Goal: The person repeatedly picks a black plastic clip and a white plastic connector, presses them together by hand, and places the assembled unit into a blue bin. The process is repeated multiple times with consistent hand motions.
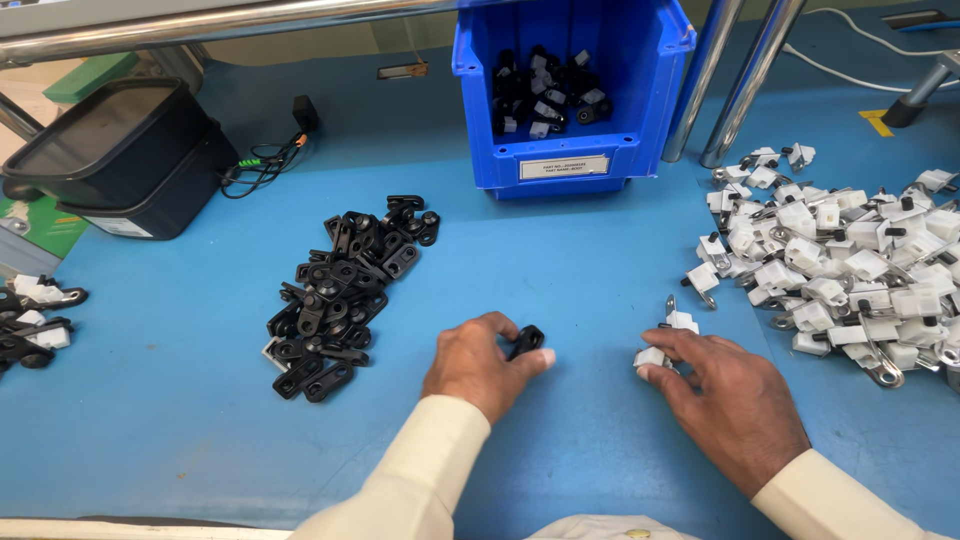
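Observation:
My left hand (480, 362) rests on the blue table and pinches a small black plastic piece (526, 341) between thumb and fingers. My right hand (725, 395) lies flat on the table with its fingertips closed on a small white block with a metal loop (668, 335). A heap of black plastic pieces (345, 285) lies to the left of my left hand. A large heap of white blocks with metal loops (845, 265) spreads to the right of my right hand.
A blue bin (575, 150) holding black and white parts stands at the back centre. Black tubs (110, 160) sit at the back left beside a cable. A few assembled parts (35, 315) lie at the left edge. Metal poles (735, 80) rise at the back right.

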